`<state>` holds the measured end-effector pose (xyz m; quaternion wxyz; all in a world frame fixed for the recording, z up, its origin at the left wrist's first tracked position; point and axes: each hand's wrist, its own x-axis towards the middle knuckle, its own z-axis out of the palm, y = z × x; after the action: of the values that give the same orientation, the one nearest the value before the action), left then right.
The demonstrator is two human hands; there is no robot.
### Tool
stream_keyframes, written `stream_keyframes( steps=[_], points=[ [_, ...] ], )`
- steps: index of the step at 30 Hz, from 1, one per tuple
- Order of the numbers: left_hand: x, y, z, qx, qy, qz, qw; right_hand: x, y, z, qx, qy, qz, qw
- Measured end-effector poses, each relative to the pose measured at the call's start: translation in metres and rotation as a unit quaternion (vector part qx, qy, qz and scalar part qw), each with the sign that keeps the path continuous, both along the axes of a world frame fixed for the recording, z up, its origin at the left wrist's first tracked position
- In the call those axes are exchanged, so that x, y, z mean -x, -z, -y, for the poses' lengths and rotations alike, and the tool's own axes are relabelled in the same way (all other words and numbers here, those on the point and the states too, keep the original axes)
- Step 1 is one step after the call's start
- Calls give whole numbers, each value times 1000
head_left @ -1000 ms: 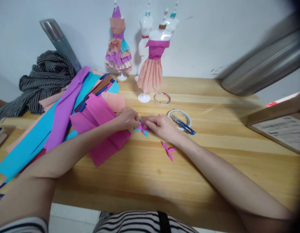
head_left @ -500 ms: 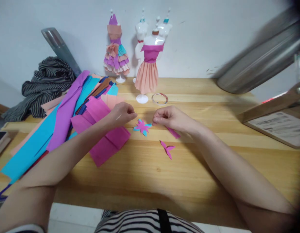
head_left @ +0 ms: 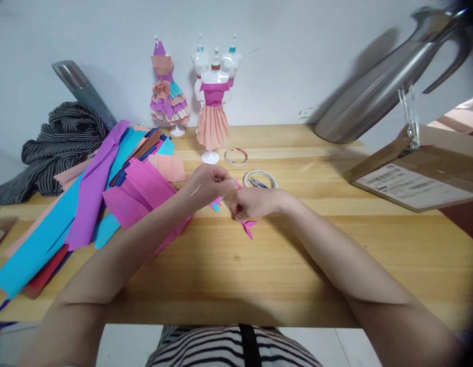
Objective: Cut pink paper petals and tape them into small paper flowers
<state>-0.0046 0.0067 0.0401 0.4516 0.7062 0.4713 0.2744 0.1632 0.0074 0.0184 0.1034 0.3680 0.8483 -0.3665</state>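
Note:
My left hand point(head_left: 212, 184) is closed in a pinch above the table; whatever its fingertips hold is hidden. Beside it, almost touching, my right hand point(head_left: 255, 202) is closed, fingers curled in. A small bit of pink paper point(head_left: 238, 184) shows between the two hands, at the top of the right hand's fingers. Below the left hand lies a layered blue and pink paper flower point(head_left: 216, 205), mostly covered. A pink paper petal cutout point(head_left: 248, 230) pokes out under the right hand.
A tape roll point(head_left: 274, 179) with a small metal tool inside and a thinner ring point(head_left: 236, 149) lie beyond my hands. Dressed mini mannequins point(head_left: 213, 122) stand behind. Coloured crepe paper point(head_left: 94, 193) is piled left; a carton point(head_left: 416, 178) and steel jug point(head_left: 358, 102) stand right.
My hands have come together, the left moving right and the right closing into a tighter curl. The paper flower is now mostly covered. The view has shifted, showing the tape roll.

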Motion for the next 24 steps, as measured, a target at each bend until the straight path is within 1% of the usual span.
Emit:
stream_keyframes(
  steps=[1,2,3,5,7,8,9,11,12,14,17,20,24],
  points=[
    [0,2,0,11,-12,12,1000,-3,0,-1,26,3,-52,998],
    [0,5,1,27,-27,23,999,-6,0,-3,48,21,-106,993],
    [1,8,1,46,-43,31,998,-9,0,-4,62,53,-160,984],
    [4,14,2,101,-68,47,991,-12,-2,-6,69,148,-258,952],
    [7,20,4,147,-60,66,985,-9,-3,-5,63,238,-335,910],
    [9,23,5,158,-35,73,984,-7,-4,-5,64,269,-363,890],
    [10,25,7,159,-11,85,984,-4,-4,-4,68,291,-383,874],
    [10,28,10,152,29,107,982,1,-4,-2,72,319,-405,854],
    [9,29,11,144,36,113,982,3,-3,-2,67,330,-412,847],
    [7,30,13,135,27,112,984,6,-2,-1,46,348,-415,839],
    [3,30,14,145,-17,111,983,7,-2,0,15,367,-407,837],
    [2,28,14,161,-51,135,976,6,-4,1,5,376,-395,838],
    [6,26,12,156,-44,134,978,6,-5,1,14,384,-399,832]
  ],
)
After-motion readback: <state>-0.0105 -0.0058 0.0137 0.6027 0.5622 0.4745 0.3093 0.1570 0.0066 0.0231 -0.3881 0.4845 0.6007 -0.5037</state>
